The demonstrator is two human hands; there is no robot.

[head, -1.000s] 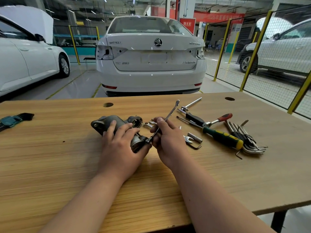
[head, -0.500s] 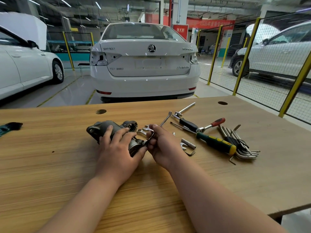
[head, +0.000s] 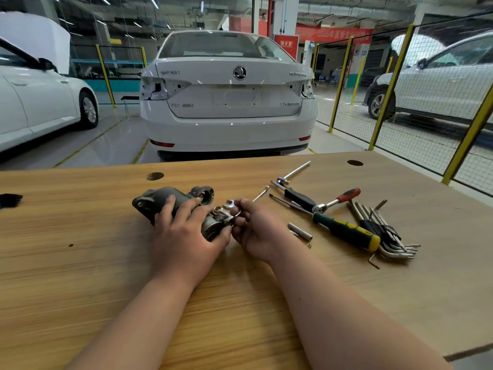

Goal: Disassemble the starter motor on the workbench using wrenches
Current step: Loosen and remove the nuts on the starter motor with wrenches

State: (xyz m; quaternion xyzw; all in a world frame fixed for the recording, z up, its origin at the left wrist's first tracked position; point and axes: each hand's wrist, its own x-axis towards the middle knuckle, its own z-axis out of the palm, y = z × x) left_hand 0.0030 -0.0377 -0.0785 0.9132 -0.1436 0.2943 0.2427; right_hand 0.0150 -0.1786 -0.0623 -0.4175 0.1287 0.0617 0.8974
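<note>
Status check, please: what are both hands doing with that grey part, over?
Left hand holding grey metal starter motor on wooden workbench. Right hand gripping slim silver wrench at its near end. Nothing blocking.

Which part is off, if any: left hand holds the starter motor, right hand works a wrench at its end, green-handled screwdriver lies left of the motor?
The side is wrong. The head view shows the green-handled screwdriver right of the starter motor, past the right hand, beside the hex keys. The left hand does hold the motor; the right hand grips the wrench.
</note>
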